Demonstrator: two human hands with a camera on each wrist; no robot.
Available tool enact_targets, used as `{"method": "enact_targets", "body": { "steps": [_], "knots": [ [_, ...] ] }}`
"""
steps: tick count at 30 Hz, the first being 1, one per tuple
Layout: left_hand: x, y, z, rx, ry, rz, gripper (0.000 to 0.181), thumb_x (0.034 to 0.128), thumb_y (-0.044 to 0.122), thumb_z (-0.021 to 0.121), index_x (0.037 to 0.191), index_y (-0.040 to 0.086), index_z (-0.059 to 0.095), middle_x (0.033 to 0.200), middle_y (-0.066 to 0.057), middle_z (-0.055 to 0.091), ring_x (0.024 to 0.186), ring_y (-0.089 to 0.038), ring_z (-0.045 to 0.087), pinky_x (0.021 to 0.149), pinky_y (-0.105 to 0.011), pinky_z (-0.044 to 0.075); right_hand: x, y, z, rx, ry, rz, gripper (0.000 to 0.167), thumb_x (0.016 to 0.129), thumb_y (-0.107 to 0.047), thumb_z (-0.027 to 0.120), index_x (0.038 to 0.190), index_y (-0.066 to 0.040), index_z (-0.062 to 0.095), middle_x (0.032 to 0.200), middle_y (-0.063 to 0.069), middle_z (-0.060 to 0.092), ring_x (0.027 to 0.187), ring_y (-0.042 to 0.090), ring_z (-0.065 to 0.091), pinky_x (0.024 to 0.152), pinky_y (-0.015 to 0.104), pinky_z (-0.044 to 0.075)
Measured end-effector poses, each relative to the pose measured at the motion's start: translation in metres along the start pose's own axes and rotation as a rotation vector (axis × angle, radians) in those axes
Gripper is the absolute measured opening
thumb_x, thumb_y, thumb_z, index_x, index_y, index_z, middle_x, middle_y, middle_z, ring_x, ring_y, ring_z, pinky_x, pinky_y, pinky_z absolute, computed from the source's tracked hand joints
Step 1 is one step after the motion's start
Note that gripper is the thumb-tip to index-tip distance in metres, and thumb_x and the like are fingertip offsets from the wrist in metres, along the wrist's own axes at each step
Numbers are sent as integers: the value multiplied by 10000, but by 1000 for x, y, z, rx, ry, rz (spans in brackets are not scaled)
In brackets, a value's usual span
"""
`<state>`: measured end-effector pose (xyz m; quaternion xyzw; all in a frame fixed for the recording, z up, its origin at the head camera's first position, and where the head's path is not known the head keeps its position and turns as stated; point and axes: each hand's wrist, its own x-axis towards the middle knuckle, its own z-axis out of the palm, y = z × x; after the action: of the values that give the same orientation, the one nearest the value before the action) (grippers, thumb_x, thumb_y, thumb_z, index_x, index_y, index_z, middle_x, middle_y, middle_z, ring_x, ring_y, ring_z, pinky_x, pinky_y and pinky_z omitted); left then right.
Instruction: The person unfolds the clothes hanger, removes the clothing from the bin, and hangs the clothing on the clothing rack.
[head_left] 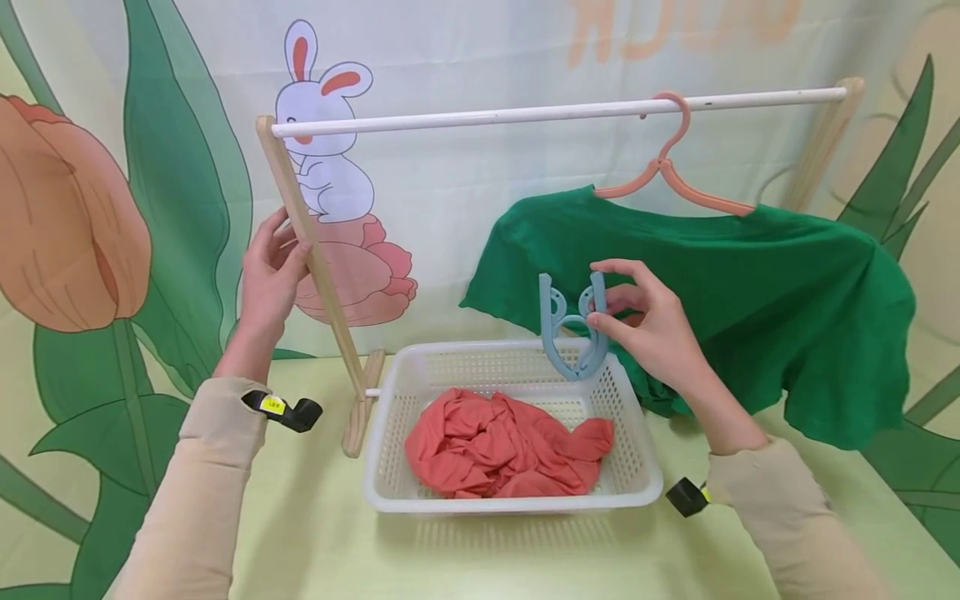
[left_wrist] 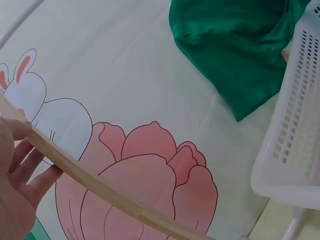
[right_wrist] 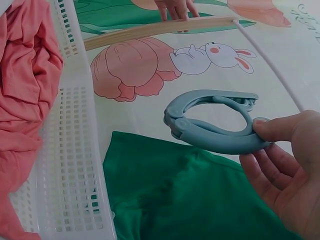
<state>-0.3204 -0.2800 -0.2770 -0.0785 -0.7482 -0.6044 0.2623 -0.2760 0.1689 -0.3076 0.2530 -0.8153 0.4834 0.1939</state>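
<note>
My right hand (head_left: 645,321) pinches one arm of a folded blue clothes hanger (head_left: 555,333) between thumb and fingers, above the basket's back right corner. Both hanger arms point upward in the head view; its folded shape shows closer in the right wrist view (right_wrist: 215,142). My left hand (head_left: 270,267) holds the left wooden post (head_left: 322,275) of a clothes rack, thumb on the near side and fingers partly hidden behind. From the rack's white rail (head_left: 465,118), an orange hanger (head_left: 705,198) carries a green T-shirt (head_left: 757,283) at the right.
A white perforated basket (head_left: 517,505) stands on the pale green table (head_left: 330,542) beneath the rail. Crumpled inside it lies a coral-red garment (head_left: 502,450). Behind the rack hangs a printed backdrop (head_left: 450,233) with a rabbit and tulips. The right wooden post (head_left: 821,150) stands beyond the T-shirt.
</note>
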Motion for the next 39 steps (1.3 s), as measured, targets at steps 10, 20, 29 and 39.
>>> {"method": "enact_targets", "body": {
  "steps": [10, 20, 29, 39],
  "knots": [
    [-20, 9, 8, 47, 371, 72, 367, 958, 176, 641, 1315, 244, 591, 1165, 138, 525, 1129, -119, 559, 905, -203, 426, 1, 2, 5, 29, 22, -23, 565, 869, -64, 740, 1375, -186, 519, 966, 139, 725, 806, 46, 645, 634, 219, 550],
    [-64, 42, 68, -41, 171, 194, 340, 929, 87, 648, 1258, 168, 625, 1033, 70, 601, 886, -103, 609, 708, -200, 483, 0, -2, 14, 114, 31, -14, 557, 874, -67, 736, 1378, -179, 528, 929, -51, 722, 818, 65, 658, 645, 212, 554],
    [-104, 52, 130, 74, -405, 78, 499, 936, 145, 678, 1404, 208, 516, 1250, -81, 646, 1046, -224, 666, 890, -400, 573, -7, -13, 26, 147, 10, 12, 562, 876, -76, 736, 1384, -192, 526, 968, 104, 717, 845, 80, 659, 699, 216, 574],
    [-124, 42, 161, 40, -482, -8, 402, 934, 136, 676, 1327, 116, 591, 1105, -133, 707, 947, -246, 689, 786, -319, 584, -15, -15, 36, 208, -17, 16, 551, 875, -44, 727, 1377, -168, 535, 973, 172, 710, 833, 100, 658, 717, 225, 585]
  ]
}}
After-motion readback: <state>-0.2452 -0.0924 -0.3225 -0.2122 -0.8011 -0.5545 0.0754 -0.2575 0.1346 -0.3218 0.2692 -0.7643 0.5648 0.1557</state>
